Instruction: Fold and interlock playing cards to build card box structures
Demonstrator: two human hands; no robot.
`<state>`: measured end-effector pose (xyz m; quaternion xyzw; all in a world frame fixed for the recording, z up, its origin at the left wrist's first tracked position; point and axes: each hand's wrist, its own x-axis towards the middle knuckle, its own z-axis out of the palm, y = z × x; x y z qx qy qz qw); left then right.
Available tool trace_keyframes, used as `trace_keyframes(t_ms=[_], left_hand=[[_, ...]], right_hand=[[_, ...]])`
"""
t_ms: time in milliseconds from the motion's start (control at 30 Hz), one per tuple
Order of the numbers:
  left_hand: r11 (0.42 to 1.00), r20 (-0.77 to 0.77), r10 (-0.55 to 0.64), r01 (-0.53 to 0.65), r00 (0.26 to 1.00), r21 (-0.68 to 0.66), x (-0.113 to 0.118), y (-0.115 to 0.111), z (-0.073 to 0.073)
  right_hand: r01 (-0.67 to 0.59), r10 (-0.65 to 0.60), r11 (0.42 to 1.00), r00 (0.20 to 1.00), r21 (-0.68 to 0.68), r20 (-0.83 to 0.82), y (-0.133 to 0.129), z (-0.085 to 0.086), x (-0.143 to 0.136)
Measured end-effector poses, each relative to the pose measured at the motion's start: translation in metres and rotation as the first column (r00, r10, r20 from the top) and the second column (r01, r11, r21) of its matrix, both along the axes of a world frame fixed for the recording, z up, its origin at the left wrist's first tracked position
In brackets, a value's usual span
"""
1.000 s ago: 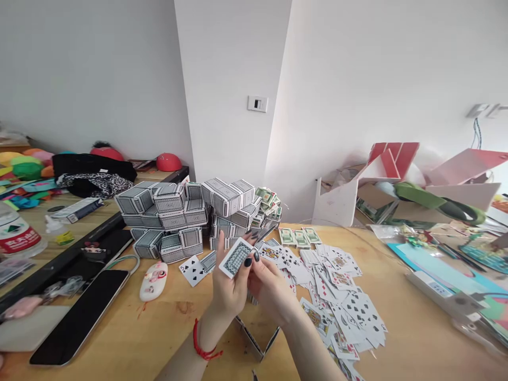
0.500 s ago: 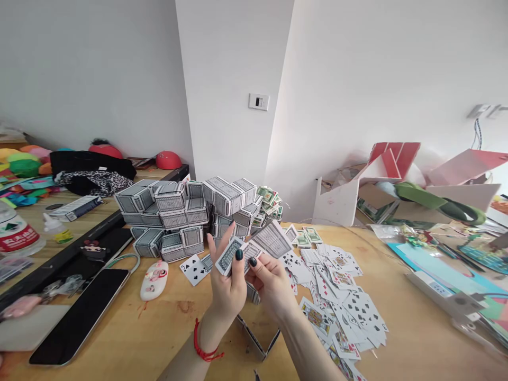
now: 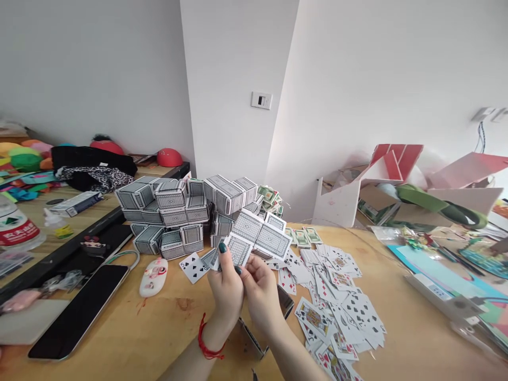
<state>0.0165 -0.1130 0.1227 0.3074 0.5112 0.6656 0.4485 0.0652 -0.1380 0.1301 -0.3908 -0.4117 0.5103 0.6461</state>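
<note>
My left hand [image 3: 226,288], with dark nail polish and a red cord at the wrist, is closed on grey-backed playing cards [image 3: 260,233], its thumb lying over the near card. Close beside it, my right hand [image 3: 262,296] grips the same cards at their lower edge, thumb on top and fingers curled underneath. Several cards overlap at angles, patterned backs up; how they join is not clear. Right behind them stand blocks [image 3: 186,214] of folded grey-backed cards, stacked in layers. Under my wrists, a dark-edged folded card piece [image 3: 253,339] is partly hidden.
Loose face-up cards [image 3: 343,312] spread over the table to the right. Green-backed cards [image 3: 304,237] lie behind them. On the left are a white mouse [image 3: 153,277], a black phone [image 3: 81,312] and a glue bottle [image 3: 57,225]. Cardboard boxes [image 3: 337,203] stand at the back right.
The held cards have turned so that their backs face up more broadly, and they look more spread out. My left fingers, raised before, are now folded behind the cards.
</note>
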Motion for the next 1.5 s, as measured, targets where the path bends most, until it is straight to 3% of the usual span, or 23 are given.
trace_keyframes(t_ms=[133, 267, 367, 500, 600, 800, 900, 1067, 1233, 1367, 1433, 1500], left_hand=[[0.999, 0.057, -0.015, 0.013, 0.998, 0.038, 0.0, 0.002, -0.001], [0.988, 0.212, -0.141, 0.123, 0.967, 0.095, -0.003, 0.005, 0.005], [0.974, 0.233, -0.212, 0.184, 0.949, 0.135, -0.007, 0.008, 0.01], [0.968, 0.201, -0.227, 0.198, 0.953, 0.153, -0.01, 0.011, 0.011], [0.965, 0.278, -0.249, 0.214, 0.928, 0.149, -0.011, 0.013, 0.012], [0.958, 0.381, -0.285, 0.256, 0.879, 0.127, -0.011, 0.018, 0.01], [0.966, 0.365, -0.257, 0.221, 0.895, 0.136, -0.013, 0.019, 0.01], [0.962, 0.291, -0.266, 0.234, 0.919, 0.14, -0.014, 0.016, 0.015], [0.923, 0.12, -0.353, 0.325, 0.928, 0.206, -0.016, 0.013, 0.022], [0.897, 0.122, -0.387, 0.343, 0.914, 0.28, -0.022, 0.019, 0.02], [0.922, 0.122, -0.324, 0.284, 0.938, 0.264, -0.028, 0.024, 0.019], [0.946, 0.107, -0.248, 0.217, 0.963, 0.239, -0.035, 0.029, 0.019]], right_hand=[[-0.063, 0.055, 0.996, 0.988, -0.056, -0.143, 0.002, 0.001, 0.002], [-0.196, 0.178, 0.98, 0.927, -0.021, -0.33, 0.006, 0.001, 0.006], [-0.257, 0.232, 0.966, 0.882, -0.006, -0.41, 0.008, 0.0, 0.008], [-0.251, 0.199, 0.964, 0.893, -0.081, -0.403, 0.012, -0.006, 0.012], [-0.226, 0.164, 0.964, 0.92, -0.14, -0.356, 0.014, -0.011, 0.014], [-0.213, 0.184, 0.972, 0.953, -0.1, -0.239, 0.013, -0.012, 0.014], [-0.163, 0.141, 0.984, 0.962, -0.076, -0.235, 0.015, -0.016, 0.015], [-0.04, -0.011, 0.993, 0.911, -0.114, -0.411, 0.022, -0.027, 0.019], [-0.138, 0.084, 0.987, 0.876, -0.08, -0.475, 0.026, -0.029, 0.018], [-0.174, 0.135, 0.982, 0.91, -0.066, -0.391, 0.028, -0.028, 0.021], [-0.209, 0.184, 0.974, 0.956, -0.087, -0.229, 0.029, -0.03, 0.032], [-0.213, 0.22, 0.968, 0.974, -0.136, 0.042, 0.03, -0.032, 0.051]])
